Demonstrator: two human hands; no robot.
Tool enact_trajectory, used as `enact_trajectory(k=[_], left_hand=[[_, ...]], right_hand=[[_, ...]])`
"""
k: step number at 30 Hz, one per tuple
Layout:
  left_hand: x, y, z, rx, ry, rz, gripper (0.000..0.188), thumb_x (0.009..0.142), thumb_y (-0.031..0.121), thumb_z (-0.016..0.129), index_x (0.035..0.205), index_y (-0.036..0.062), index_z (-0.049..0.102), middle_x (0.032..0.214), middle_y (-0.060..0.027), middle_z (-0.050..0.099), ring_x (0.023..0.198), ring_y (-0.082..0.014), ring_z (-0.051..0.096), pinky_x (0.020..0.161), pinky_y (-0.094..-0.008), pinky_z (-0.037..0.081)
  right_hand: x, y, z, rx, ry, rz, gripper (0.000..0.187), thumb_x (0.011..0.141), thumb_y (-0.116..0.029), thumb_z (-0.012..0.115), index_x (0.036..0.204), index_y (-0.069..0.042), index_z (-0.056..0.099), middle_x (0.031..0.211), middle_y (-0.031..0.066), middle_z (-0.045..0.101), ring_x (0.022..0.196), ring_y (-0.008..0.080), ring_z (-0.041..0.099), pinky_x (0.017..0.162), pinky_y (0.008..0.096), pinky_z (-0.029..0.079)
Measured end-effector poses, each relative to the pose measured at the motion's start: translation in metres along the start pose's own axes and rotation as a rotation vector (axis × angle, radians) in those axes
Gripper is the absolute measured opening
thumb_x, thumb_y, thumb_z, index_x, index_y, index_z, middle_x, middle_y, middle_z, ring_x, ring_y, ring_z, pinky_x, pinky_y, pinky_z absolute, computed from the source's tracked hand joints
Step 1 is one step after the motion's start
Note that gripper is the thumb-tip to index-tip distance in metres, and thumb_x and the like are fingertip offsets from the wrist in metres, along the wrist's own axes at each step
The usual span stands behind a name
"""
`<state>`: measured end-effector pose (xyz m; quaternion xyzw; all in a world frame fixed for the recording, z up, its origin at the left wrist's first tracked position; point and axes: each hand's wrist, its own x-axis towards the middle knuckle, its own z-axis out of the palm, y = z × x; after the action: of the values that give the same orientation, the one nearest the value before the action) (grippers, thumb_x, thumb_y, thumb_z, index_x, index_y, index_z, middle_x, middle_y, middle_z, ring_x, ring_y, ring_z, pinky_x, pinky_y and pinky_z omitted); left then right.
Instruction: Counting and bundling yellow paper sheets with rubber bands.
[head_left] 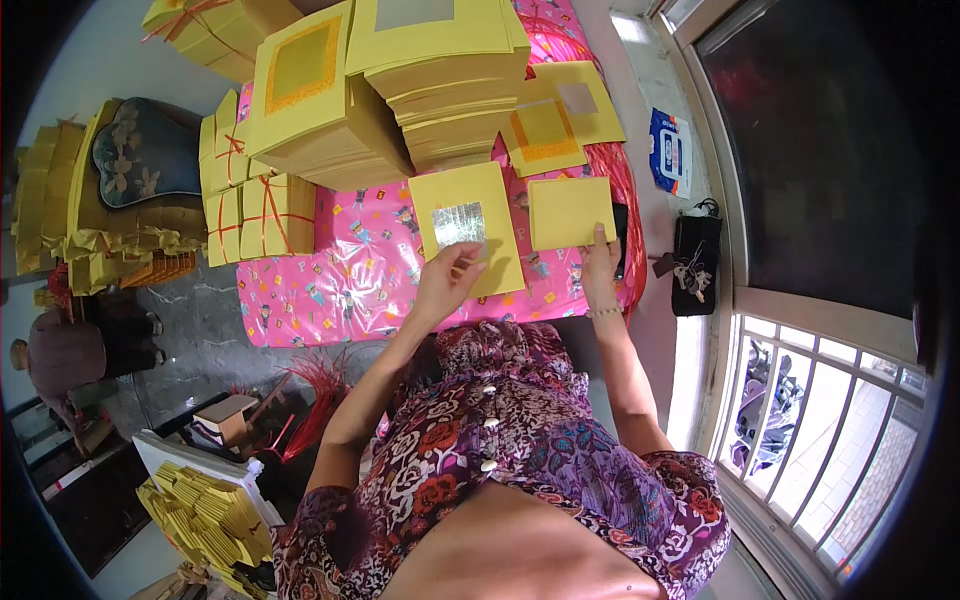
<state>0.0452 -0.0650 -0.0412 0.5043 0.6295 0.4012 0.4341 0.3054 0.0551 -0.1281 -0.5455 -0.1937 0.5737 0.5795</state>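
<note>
A yellow paper sheet (496, 222) with a silver foil square (458, 222) lies on the pink patterned table cover in front of me. My left hand (452, 272) rests over its lower part, fingers bent and a little apart at the foil's lower edge. I see nothing gripped in it. To the right, a small set of plain yellow sheets (570, 213) lies with its edges slightly offset. My right hand (601, 262) is closed on the lower right corner of these sheets, thumb on top and the other fingers partly hidden.
Tall stacks of yellow paper (440, 110) stand at the back, with tied bundles (268, 215) on the left. Sheets with orange-framed gold foil (545, 128) lie back right. Red strands (618, 180) hang along the table's right edge. A blue-white packet (670, 152) lies by the window. Another person (68, 350) is far left.
</note>
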Motion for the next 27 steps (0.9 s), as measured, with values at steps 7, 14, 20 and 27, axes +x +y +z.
enact_trajectory(k=[7, 14, 20, 27], left_hand=[[0.05, 0.064, -0.001, -0.425, -0.162, 0.091, 0.05, 0.09, 0.021, 0.067, 0.13, -0.001, 0.047, 0.106, -0.0082, 0.063, 0.096, -0.0124, 0.06, 0.078, -0.0267, 0.05], [0.066, 0.089, -0.005, -0.403, -0.39, -0.066, 0.041, 0.093, 0.022, 0.063, 0.124, -0.0026, 0.05, 0.106, -0.0065, 0.064, 0.093, -0.0096, 0.061, 0.079, -0.0249, 0.05], [0.072, 0.08, -0.009, -0.616, -0.294, -0.112, 0.035, 0.097, 0.022, 0.057, 0.122, -0.0015, 0.051, 0.108, -0.0065, 0.065, 0.092, -0.0103, 0.062, 0.079, -0.0261, 0.051], [0.062, 0.071, -0.005, -0.547, -0.183, -0.087, 0.03, 0.098, 0.017, 0.053, 0.12, -0.0029, 0.05, 0.106, -0.0082, 0.065, 0.093, -0.0117, 0.061, 0.079, -0.027, 0.05]], right_hand=[[-0.06, -0.077, 0.041, -0.319, -0.471, -0.252, 0.024, 0.097, -0.018, 0.056, 0.113, -0.002, 0.051, 0.1, 0.002, 0.062, 0.087, 0.0067, 0.058, 0.074, 0.0213, 0.047], [-0.087, -0.106, 0.077, -0.301, -0.549, -0.169, 0.029, 0.097, -0.016, 0.055, 0.12, 0.0, 0.049, 0.101, 0.0026, 0.062, 0.088, 0.0052, 0.057, 0.072, 0.0213, 0.047], [-0.119, -0.1, 0.076, -0.507, -0.831, 0.009, 0.024, 0.096, -0.02, 0.058, 0.111, -0.002, 0.055, 0.083, 0.0015, 0.062, 0.063, 0.0057, 0.056, 0.051, 0.0209, 0.045], [-0.127, -0.086, 0.075, -0.508, -0.755, 0.087, 0.023, 0.096, -0.023, 0.058, 0.104, -0.002, 0.057, 0.069, -0.0002, 0.057, 0.05, 0.0049, 0.049, 0.044, 0.0206, 0.041]])
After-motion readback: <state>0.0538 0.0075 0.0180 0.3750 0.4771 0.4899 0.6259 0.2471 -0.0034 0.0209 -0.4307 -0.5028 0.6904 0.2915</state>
